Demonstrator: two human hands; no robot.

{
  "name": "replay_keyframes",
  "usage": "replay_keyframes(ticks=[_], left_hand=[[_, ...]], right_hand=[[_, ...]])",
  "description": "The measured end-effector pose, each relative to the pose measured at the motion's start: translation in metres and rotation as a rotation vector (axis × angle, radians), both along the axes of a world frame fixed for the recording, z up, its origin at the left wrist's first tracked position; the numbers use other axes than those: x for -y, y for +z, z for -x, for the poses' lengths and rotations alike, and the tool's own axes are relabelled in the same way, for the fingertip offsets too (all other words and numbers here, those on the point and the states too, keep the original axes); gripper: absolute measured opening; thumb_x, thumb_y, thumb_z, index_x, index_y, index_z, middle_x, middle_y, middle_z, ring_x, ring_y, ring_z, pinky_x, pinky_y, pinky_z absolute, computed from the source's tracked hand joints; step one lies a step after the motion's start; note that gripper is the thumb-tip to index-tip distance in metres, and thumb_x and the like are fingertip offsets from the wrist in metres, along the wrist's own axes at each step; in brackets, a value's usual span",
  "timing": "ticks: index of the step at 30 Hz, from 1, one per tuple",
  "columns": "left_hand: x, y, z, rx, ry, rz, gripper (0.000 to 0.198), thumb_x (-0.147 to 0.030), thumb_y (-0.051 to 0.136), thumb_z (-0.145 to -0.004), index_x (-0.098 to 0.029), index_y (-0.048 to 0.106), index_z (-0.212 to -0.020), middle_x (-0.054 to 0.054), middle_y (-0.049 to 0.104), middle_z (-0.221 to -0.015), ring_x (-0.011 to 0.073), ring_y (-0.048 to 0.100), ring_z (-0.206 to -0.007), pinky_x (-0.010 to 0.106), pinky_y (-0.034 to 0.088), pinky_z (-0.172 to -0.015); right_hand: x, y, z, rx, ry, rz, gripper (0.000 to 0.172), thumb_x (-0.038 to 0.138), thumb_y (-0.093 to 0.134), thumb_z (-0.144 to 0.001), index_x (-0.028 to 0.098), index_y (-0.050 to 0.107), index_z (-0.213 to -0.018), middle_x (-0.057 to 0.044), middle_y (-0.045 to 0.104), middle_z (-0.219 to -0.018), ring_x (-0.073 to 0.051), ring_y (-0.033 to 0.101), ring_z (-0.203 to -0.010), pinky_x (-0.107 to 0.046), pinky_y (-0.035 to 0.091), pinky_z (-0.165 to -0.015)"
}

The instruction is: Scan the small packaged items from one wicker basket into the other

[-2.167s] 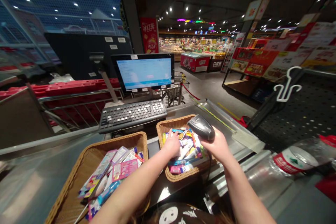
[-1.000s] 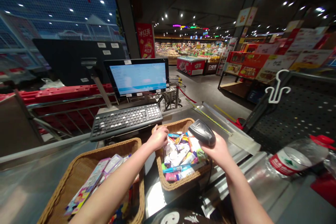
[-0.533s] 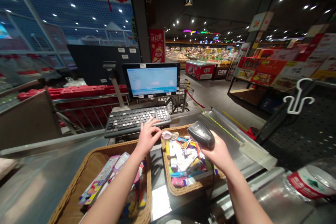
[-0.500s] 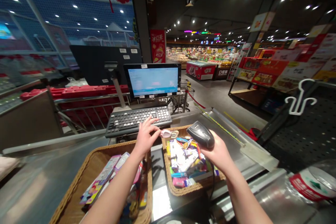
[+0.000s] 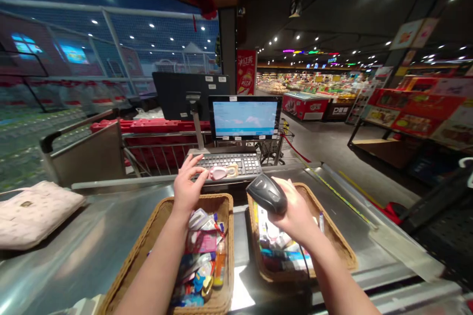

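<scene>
My left hand (image 5: 189, 182) pinches a small pale pink item (image 5: 219, 173) with a beige loop at its end between thumb and forefinger; its exact kind I cannot make out. It hangs in front of the black keyboard (image 5: 249, 163), above the far side of the left wicker basket (image 5: 229, 241). Wrapped in my right hand (image 5: 295, 209) is a black barcode scanner (image 5: 266, 194), its head pointing left toward the pink item. Below the scanner sits the right wicker basket (image 5: 334, 238), holding many small packaged goods. Boxes, packets and an orange bottle (image 5: 219, 263) lie in the left basket.
Behind the keyboard stands a lit monitor (image 5: 246, 116), with a second dark screen (image 5: 177, 96) turned away beside it. A pale pink bag (image 5: 37, 214) lies on the metal counter at left. Shopping carts and shelves stand beyond.
The view has turned left, bringing the pink bag into sight. My left hand has carried the pink item leftward, from the right basket's far rim to before the keyboard. The scanner stays in my right hand.
</scene>
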State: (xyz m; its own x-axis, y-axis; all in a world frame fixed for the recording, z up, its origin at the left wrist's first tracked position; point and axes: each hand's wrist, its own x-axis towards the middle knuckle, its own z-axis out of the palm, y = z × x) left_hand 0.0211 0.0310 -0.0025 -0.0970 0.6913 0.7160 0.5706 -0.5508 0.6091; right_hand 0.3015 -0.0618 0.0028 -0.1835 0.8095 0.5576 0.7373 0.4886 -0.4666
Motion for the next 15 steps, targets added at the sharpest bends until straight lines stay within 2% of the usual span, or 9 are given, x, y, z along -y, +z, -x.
replay_keyframes(ticks=[6,15], left_hand=[[0.004,-0.009,0.023,0.068,0.034,0.018,0.022,-0.038,0.061,-0.083,-0.020,0.065,-0.071,0.008,0.066,-0.126,0.0273,0.044,-0.135,0.049,0.032,-0.114],[0.009,-0.012,0.041,0.085,0.037,0.039,0.021,-0.037,0.062,-0.082,-0.020,0.066,-0.070,0.007,0.066,-0.126,0.0271,0.046,-0.134,0.048,0.034,-0.114]], right_hand=[[-0.001,-0.001,0.025,0.026,0.105,0.052,0.059,0.015,0.056,-0.061,0.021,0.059,-0.120,-0.012,0.062,-0.125,-0.033,0.052,-0.125,-0.058,0.023,-0.114],[-0.001,-0.001,0.035,0.032,0.171,0.072,0.059,0.014,0.057,-0.060,0.022,0.060,-0.118,-0.011,0.064,-0.121,-0.032,0.051,-0.126,-0.054,0.024,-0.115]])
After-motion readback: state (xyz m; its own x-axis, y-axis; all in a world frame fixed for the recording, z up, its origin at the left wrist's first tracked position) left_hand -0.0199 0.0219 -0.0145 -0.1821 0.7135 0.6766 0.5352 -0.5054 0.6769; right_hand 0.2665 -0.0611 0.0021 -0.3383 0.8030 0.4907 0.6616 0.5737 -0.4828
